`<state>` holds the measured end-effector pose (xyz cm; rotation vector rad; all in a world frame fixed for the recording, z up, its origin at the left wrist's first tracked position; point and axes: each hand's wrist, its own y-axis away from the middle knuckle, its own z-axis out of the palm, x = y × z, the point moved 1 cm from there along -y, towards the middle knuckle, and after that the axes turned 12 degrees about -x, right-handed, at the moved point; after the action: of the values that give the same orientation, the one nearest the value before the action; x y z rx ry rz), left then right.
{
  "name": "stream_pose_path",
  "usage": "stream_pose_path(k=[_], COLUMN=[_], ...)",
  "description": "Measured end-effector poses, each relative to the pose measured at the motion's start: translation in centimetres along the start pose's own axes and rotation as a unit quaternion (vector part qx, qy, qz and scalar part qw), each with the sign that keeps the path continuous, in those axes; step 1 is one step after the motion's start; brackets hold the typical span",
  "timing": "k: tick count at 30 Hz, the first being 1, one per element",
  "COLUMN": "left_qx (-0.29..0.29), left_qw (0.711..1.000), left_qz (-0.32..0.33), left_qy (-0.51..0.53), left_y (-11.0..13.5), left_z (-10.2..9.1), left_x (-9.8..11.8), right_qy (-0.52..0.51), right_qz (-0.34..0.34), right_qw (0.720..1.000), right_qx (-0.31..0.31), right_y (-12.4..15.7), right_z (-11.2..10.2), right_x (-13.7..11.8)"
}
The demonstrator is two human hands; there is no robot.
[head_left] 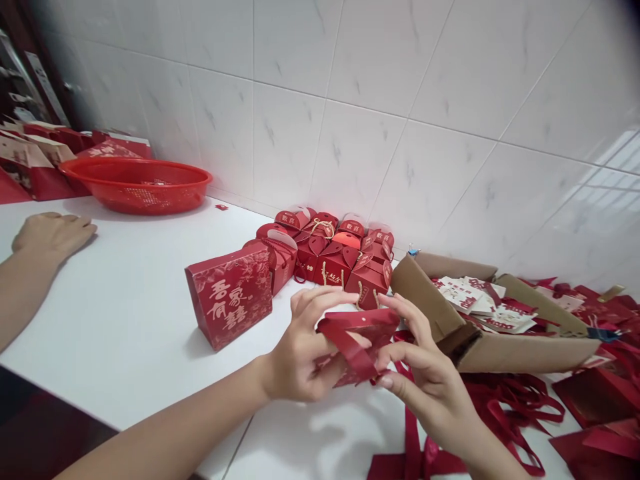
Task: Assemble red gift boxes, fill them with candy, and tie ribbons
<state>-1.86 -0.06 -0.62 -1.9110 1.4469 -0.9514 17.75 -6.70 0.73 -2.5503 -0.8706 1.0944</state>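
Note:
Both my hands hold a small red paper gift box (358,343) just above the white table (125,313), still partly flat, with a red ribbon handle. My left hand (300,347) grips its left side, fingers curled round it. My right hand (420,367) pinches its right edge and ribbon. A larger red gift bag with gold characters (230,293) stands just left of my hands. Behind it sit several finished small red boxes (333,250) against the tiled wall.
An open cardboard box (500,327) with printed cards lies at the right, with loose red ribbons (505,407) and flat red bags round it. A red plastic basket (137,183) stands far left. Another person's hand (50,237) rests on the table at the left edge.

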Motion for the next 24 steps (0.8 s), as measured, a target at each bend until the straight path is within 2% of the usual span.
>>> stream_pose_path(k=[3,8,16,18,22,24], left_qx=[0.015,0.035,0.033,0.033,0.029,0.026], left_qw=[0.999,0.997,0.995,0.996,0.998,0.999], left_qz=[0.047,0.050,0.093,0.086,0.048,0.038], left_qy=[-0.008,-0.051,-0.005,-0.007,-0.011,-0.009], left_y=[0.0,0.1,0.2,0.2,0.0,-0.2], left_z=[-0.2,0.0,0.2,0.2,0.4,0.6], left_x=[0.7,0.9,1.0,1.1,1.4,1.5], right_qy=[-0.002,-0.024,-0.047,-0.059,-0.103,-0.123], right_qz=[0.001,0.023,0.045,0.041,0.037,0.050], right_qw=[1.000,0.999,0.996,0.997,0.992,0.987], right_qx=[-0.003,-0.001,-0.055,-0.036,0.060,0.088], right_y=[0.0,0.1,0.6,0.6,0.3,0.2], right_z=[0.2,0.3,0.9,1.0,1.3,1.5], right_x=[-0.2,-0.8,-1.7,-1.8,-1.6,-1.4])
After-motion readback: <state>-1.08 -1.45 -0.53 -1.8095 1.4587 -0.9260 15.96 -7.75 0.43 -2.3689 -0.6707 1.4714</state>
